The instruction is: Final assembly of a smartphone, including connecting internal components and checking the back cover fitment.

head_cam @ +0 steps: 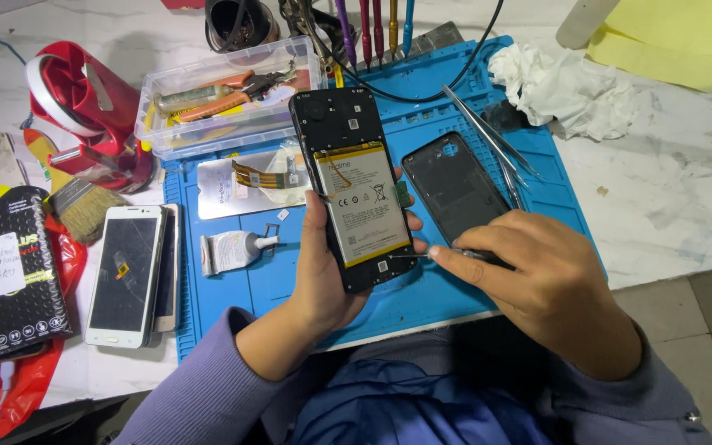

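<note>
At the desk's left edge: we see a black flat retail package point(6, 272) lying on red plastic wrap, and behind it a red tape dispenser point(84, 107).
Beside the mat's left edge: we find a flat bristle brush point(84, 206) and a white smartphone with a cracked dark screen point(125, 276), lying face up.
Mat: a blue silicone work mat point(537, 181) covers the desk's middle; near its far left corner stands a clear plastic box of orange-handled tools point(224, 95), and a small squeezed glue tube point(232, 251) lies on it.
Left hand: our left hand point(323, 272) grips an opened black smartphone with its yellow-edged battery showing point(356, 189), held tilted above the mat's near edge.
Right hand: our right hand point(537, 280) is closed round a thin metal tool point(409, 255), its tip touching the phone's lower edge.
Mat's right half: a black plastic back cover point(451, 185) lies just beside the phone, metal tweezers point(496, 144) next to it.
Desk's far right: crumpled white tissue point(570, 86).
</note>
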